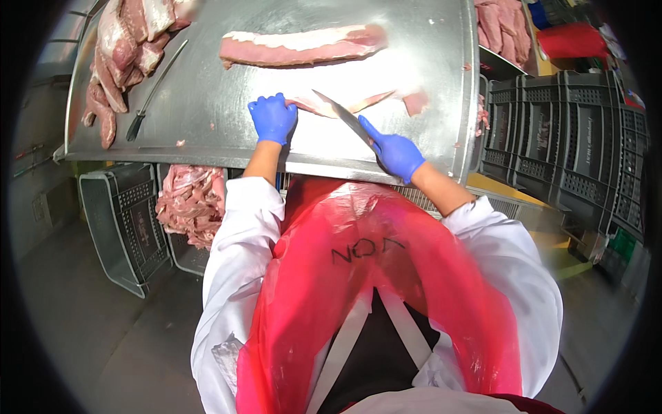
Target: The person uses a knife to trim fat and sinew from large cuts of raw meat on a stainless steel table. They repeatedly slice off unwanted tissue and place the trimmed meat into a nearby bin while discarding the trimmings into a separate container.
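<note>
My left hand (273,120), in a blue glove, is closed at the left end of a thin, pale strip of meat (308,105) on the metal table (186,124). My right hand (398,153), also gloved in blue, grips a knife (347,117) by its handle. The blade points up and to the left, lying across the strip, with its tip just beyond the strip's far side. Farther back lies a long slab of meat (303,52), white fat along its far edge. To the right of the strip is a small flat piece of meat (415,103).
Meat cuts (124,52) are heaped at the table's far left, beside a sharpening steel (157,88). Below the front edge, trimmings (192,200) fill a crate next to another grey crate (127,228). Stacked dark crates (545,134) stand right; more meat (505,31) lies beyond.
</note>
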A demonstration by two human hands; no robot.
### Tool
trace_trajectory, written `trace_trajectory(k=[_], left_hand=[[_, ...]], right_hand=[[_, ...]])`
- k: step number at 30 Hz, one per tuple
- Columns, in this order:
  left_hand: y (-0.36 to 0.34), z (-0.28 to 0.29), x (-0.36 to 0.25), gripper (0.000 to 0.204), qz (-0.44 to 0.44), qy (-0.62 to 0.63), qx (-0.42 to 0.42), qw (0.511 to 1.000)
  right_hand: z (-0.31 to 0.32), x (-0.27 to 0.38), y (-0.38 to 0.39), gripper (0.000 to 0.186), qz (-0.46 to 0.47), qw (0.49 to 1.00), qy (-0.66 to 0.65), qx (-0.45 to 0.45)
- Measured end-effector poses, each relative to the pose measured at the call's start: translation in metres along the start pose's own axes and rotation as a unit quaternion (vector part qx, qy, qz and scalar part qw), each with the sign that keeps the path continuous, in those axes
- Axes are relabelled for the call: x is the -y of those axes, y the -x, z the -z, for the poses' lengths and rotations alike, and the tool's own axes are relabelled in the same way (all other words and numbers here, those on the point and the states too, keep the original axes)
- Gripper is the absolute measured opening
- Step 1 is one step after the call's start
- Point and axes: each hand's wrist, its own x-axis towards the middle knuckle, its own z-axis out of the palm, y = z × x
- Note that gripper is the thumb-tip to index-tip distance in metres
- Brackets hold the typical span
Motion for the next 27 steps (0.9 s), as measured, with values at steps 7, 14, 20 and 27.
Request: trace_trajectory(k=[7,14,20,27], left_hand=[[-0.030,-0.010,0.026,0.037,0.191,0.038,0.046,0.980],[0.019,-0.047,0.202,0.050,0.239,0.199,0.013,0.950],[0.136,-0.024,0.322,0.037,0.303,0.163,-0.113,0.932],[0.270,0.001,0.398,0.049,0.415,0.069,-0.030,0.906]], right_hand=[[0.006,-0.001,0.029,0.089,-0.035,0.998,0.043,0.036],[0.008,-0.036,0.073,0.067,0.003,0.995,-0.091,-0.030],[0.014,-0.103,0.012,0.074,-0.028,0.934,-0.205,-0.291],[0.005,-0.079,-0.080,0.077,-0.031,0.910,-0.241,-0.337]])
